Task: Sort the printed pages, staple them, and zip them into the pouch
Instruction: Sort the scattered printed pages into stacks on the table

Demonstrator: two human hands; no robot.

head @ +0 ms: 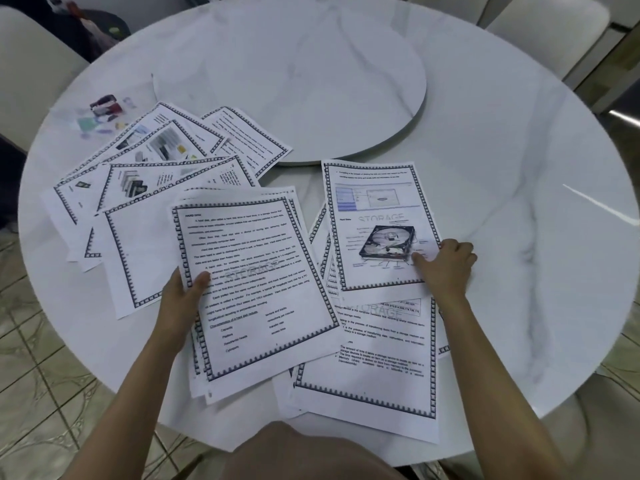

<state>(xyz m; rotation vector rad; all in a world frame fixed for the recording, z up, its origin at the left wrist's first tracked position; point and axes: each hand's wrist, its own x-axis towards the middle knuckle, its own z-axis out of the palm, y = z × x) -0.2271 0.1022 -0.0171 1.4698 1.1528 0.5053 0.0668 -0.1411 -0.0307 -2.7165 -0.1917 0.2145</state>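
Paper covers the near half of the marble table [519, 209], and we judge the sorting to be half done, with stapling and zipping not yet begun. Closest to us, at 6 o'clock, a flat pile [374, 362] lies loosely squared, so that fresh sheets can land on it. Just left of it, at 7 o'clock, our left hand [183, 299] grips a thick stack [256, 292] by its left edge, thumb on top and fingers underneath. Held so, the top sheet faces us for reading, and the stack's right edge overlaps the pile. At 4 o'clock our right hand [450, 268] pinches the lower right edge of a picture page [377, 220] showing a hard disk, thumb on the print and fingers curled at the margin. The page rests across the pile's far end; we cannot tell whether it is being laid down or lifted off. Farther out, from 9 to 10 o'clock, loose pages [156, 168] fan over one another, probably awaiting their turn. Beyond them, at 10 o'clock, sits a small clutter [104, 110] too blurred to name; the pouch and stapler may be there. Farthest, at the centre, is the turntable [294, 81], its rim overlapped by one loose sheet's corner.
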